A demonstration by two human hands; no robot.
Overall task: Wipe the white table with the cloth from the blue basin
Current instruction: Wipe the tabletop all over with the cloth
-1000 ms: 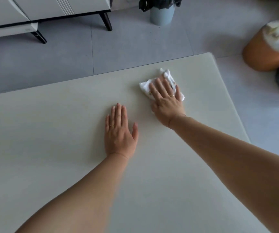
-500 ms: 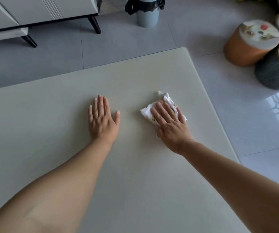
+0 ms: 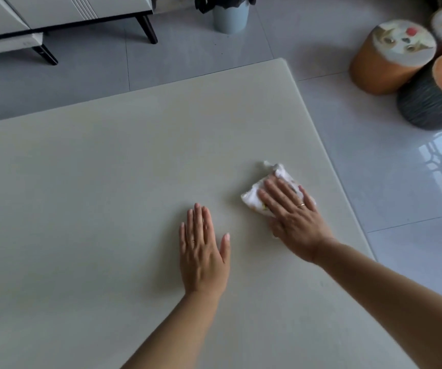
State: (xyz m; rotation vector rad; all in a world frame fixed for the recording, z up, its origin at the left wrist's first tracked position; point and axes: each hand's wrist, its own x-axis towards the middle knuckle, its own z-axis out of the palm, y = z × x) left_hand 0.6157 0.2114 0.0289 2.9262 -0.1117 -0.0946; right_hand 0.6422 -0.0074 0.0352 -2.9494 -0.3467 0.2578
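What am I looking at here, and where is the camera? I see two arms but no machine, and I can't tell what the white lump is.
There is no machine here. A person works with bare hands, and the camera is worn on their head, looking forward and down, so both arms come in from the bottom edge. The big pale surface is the white table. The left hand lies flat on it with straight fingers and holds nothing. The right hand presses flat on a bunched white cloth near the table's right edge. That lump is the wiping cloth. On the floor beyond stand round stools, a bin with a black liner and a white cabinet. The blue basin is not in view.
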